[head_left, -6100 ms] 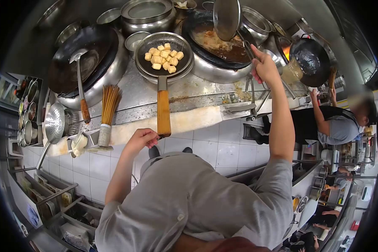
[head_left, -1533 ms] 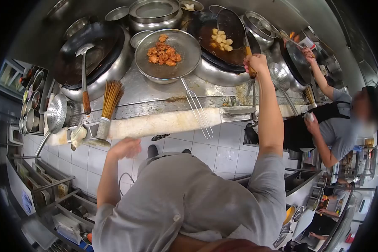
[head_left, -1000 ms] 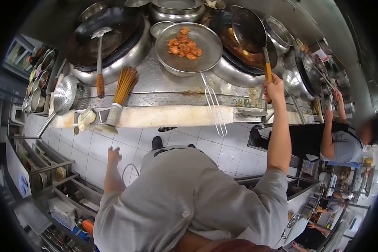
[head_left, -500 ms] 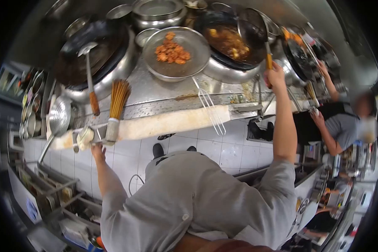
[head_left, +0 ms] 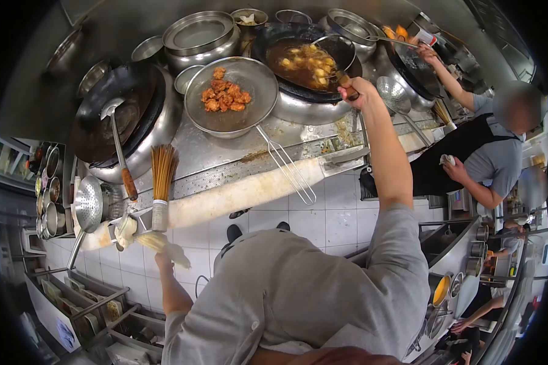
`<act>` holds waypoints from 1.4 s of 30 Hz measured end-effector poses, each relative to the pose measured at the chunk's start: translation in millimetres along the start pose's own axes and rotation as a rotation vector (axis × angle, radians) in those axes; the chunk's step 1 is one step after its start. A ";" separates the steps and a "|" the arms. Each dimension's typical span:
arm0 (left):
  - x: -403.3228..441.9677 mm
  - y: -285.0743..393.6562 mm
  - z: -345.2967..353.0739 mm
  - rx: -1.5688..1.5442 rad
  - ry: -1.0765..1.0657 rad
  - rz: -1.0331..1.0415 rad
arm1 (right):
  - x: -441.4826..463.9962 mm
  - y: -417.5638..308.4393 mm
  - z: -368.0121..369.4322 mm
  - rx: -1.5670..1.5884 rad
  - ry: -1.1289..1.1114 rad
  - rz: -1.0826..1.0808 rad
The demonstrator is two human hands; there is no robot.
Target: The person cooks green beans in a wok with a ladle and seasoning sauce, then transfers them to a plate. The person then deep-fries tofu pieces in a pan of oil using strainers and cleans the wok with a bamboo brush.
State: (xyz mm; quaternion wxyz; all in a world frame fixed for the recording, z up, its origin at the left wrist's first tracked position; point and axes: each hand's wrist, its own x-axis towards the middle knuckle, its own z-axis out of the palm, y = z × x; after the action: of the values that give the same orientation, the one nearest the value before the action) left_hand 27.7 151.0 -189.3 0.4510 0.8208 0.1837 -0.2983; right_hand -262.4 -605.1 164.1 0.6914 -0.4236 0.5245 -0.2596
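Note:
My right hand is closed round the wooden handle of a strainer, whose bowl dips into the oil of the right wok. Pale yellow cubes bubble in that oil. Below the counter edge, my left hand is closed on a pale cloth, which is blurred. Reddish-brown fried pieces lie in a wide mesh strainer between the two woks, its wire handle jutting over the counter edge.
On the left are an empty dark wok with a ladle, a bamboo brush and a perforated skimmer. Metal pots line the back. At the right a co-worker holds a long tool over another wok.
The strainer in my right hand has come down into the oil, and more cubes show. My left hand has taken a pale cloth from the counter edge. The co-worker's arm has moved.

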 end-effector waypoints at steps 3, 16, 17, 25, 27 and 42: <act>12.3 -5.9 6.1 0.060 -0.022 0.065 | 1.3 1.6 8.5 0.143 -0.189 0.098; 7.8 -10.8 34.3 0.665 -0.232 0.273 | -78.7 43.3 -8.7 -0.249 -0.163 -0.309; 2.9 -7.6 40.9 0.823 -0.299 0.247 | -83.9 45.5 -5.7 -0.288 -0.121 -0.360; -27.7 25.8 139.4 0.881 -0.700 0.468 | -96.5 39.6 -5.2 -0.408 0.001 -0.545; -40.4 32.2 149.1 0.724 -0.856 0.744 | -111.1 31.5 -5.3 -0.350 -0.057 -0.517; -78.0 44.1 195.2 0.851 -0.913 0.696 | -65.3 131.0 98.0 -1.088 0.502 -0.688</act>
State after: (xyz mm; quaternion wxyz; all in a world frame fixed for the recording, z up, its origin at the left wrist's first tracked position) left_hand -69.2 -40.6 -191.4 0.1924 0.7297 -0.4283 -0.4970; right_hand -201.5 -455.6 93.5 0.1165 -0.7796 0.5603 -0.2544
